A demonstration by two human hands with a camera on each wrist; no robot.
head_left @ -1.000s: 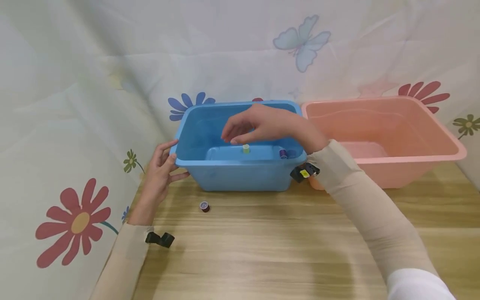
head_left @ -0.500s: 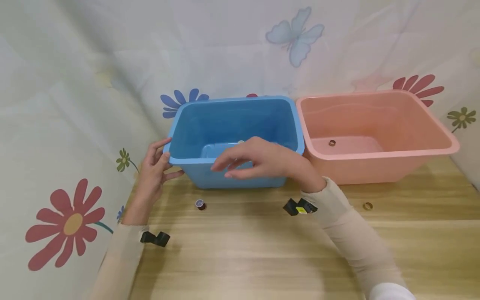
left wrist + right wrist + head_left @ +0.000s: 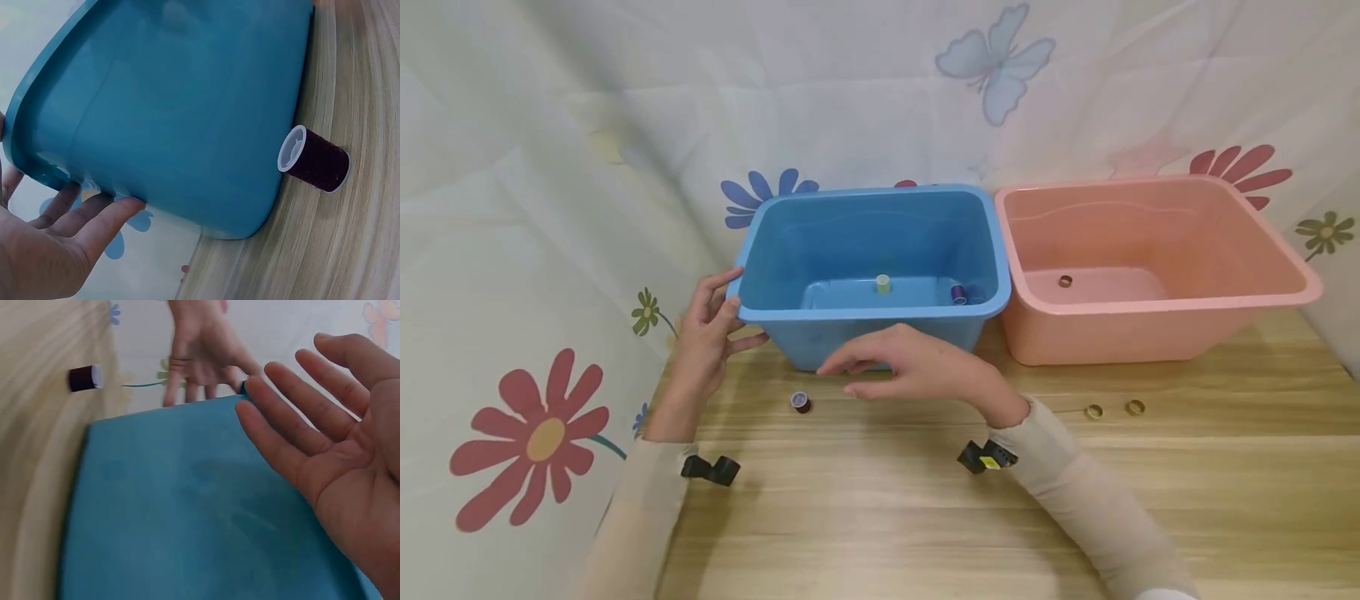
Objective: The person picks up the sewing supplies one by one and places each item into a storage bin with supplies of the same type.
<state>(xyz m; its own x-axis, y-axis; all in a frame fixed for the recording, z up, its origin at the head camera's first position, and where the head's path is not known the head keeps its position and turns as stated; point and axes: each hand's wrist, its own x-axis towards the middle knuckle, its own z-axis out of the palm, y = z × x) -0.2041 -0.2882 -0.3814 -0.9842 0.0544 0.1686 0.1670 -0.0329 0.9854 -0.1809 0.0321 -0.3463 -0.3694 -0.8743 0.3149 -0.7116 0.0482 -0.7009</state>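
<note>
In the head view my left hand (image 3: pixel 703 333) grips the left end of the blue tub (image 3: pixel 880 314) at its rim. The left wrist view has those fingers (image 3: pixel 103 222) against the tub's outer wall. My right hand (image 3: pixel 917 367) hovers in front of the tub, fingers extended and loosely bent; its palm, seen in the right wrist view, holds nothing. A dark maroon thread spool (image 3: pixel 801 402) stands on the table before the tub's left corner. Inside the tub are a pale green spool (image 3: pixel 883 284) and a purple spool (image 3: pixel 958 294).
A pink tub (image 3: pixel 1157 306) stands right beside the blue one, with a small brass-coloured ring (image 3: pixel 1065 282) on its floor. Two similar rings, one ring (image 3: pixel 1093 412) left of the other ring (image 3: pixel 1135 407), lie on the wooden table (image 3: pixel 880 500). Printed cloth (image 3: pixel 865 92) hangs behind.
My right hand has moved from above the blue tub back toward me, over the table. The spools inside and the rings have come into sight. My left hand stays at the rim.
</note>
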